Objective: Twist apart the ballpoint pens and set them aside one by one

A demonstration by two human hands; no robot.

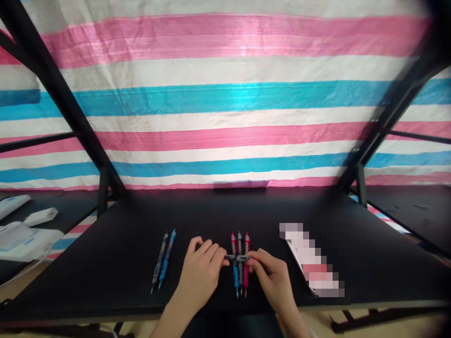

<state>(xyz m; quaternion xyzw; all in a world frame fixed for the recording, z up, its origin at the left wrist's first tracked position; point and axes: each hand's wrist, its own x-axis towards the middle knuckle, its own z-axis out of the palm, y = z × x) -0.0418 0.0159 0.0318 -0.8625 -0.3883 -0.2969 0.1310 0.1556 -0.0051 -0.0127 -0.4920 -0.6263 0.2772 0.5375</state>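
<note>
Between my two hands is a grey-and-black pen (242, 258), held level and crosswise above the table. My left hand (204, 267) pinches its dark left end, and my right hand (273, 277) pinches its grey right end. Whether the pen is whole or in two parts at its middle I cannot tell. Under it, side by side, lie a pen with a red top and blue lower half (236, 277), a grey-and-black pen (240, 272) and a red-pink pen (246, 278). Left of my left hand lie a black pen (159, 263) and a blue pen (167, 260).
A blurred-out flat pink-and-white item (313, 263) lies right of my right hand on the black table (141, 211). White devices (28, 239) stand on another surface at far left. Black frame posts (59, 103) rise at both sides before a striped sheet (225, 103).
</note>
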